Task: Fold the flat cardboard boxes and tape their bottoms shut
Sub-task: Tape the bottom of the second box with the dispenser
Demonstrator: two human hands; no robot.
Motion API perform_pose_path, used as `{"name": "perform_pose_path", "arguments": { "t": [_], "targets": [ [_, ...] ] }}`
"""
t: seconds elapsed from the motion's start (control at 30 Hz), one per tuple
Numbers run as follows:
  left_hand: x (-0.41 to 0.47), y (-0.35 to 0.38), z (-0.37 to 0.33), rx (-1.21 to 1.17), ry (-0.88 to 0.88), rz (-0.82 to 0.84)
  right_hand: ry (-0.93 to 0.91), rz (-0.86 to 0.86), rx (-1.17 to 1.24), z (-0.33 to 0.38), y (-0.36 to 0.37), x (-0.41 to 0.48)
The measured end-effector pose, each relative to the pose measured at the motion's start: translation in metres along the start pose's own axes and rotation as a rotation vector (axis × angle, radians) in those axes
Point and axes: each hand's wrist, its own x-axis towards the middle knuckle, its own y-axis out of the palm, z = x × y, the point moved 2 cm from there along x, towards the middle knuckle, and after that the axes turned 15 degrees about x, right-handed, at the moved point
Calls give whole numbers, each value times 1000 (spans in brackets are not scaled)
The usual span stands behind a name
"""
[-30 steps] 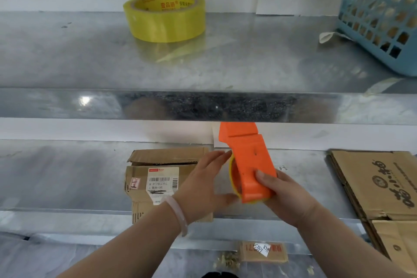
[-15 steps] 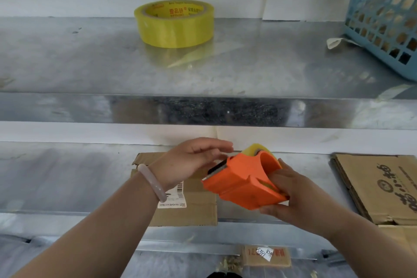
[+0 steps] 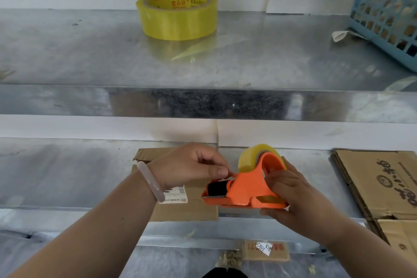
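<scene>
My right hand [image 3: 291,189] grips an orange tape dispenser [image 3: 246,189] by its rear, with a yellowish tape roll [image 3: 252,156] mounted in it and its toothed blade end pointing left. My left hand [image 3: 191,165] is at the dispenser's front, thumb and forefinger pinched at the tape end near the black roller. Under both hands a small cardboard box [image 3: 187,207] with a white barcode label lies on the lower metal shelf [image 3: 67,176]. Flat cardboard boxes [image 3: 379,183] with printed logos are stacked at the right.
The upper metal shelf [image 3: 90,52] carries a spare yellow tape roll [image 3: 177,16] at the back and a blue plastic basket [image 3: 388,11] at the right. On the floor below lies a small cardboard piece [image 3: 266,253] with a white tag.
The dispenser has turned from upright to lying level with its blade end to the left. My left hand moved from its side to the front and now pinches at the tape end.
</scene>
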Motion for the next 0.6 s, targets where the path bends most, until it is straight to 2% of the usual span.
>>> {"name": "perform_pose_path", "arguments": {
  "t": [0.13,0.33,0.6],
  "targets": [
    [4,5,-4,11,-14,-78,-42,-52,8,6,5,-1],
    [15,18,-11,76,-13,16,-34,-34,48,18,14,-2],
    [11,23,-3,8,78,-156,-19,-59,57,22,20,-5]
  ]
}}
